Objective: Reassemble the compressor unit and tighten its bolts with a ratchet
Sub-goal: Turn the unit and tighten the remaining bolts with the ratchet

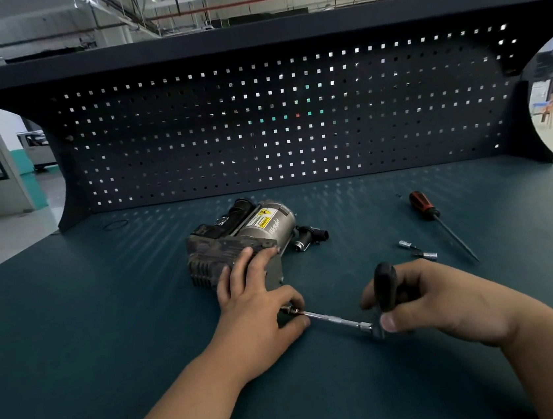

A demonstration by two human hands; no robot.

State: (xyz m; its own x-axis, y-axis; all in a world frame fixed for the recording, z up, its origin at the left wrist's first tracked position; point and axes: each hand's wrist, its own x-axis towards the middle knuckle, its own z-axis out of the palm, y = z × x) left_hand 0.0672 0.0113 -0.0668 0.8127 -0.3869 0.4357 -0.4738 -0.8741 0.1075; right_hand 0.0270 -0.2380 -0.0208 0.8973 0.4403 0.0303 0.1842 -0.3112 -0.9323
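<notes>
The compressor (237,241) lies mid-counter (123,295), in front of the pegboard (258,125). Step in hand, by my judgement: tightening a bolt on its near face. The left hand (255,308) braces the casing and pinches the extension (336,321) tip there. The right hand (433,298) has its grip closed round the ratchet (385,286) handle. The next move calls for a seated socket, then a steady swing. Right of the compressor lie a black fitting (309,236), two bits (417,250) and a screwdriver (423,208). A workshop hall lies beyond.

Lay open over the left of the teal bench top (106,297), blocked at centre by the grey-and-black metal compressor unit (234,243), small black cylindrical fitting (311,236) just beside it, narrowed at right by two silver sockets (417,250) and a red-and-black-handled screwdriver (442,225), walled behind by dark perforated pegboard (286,122).
</notes>
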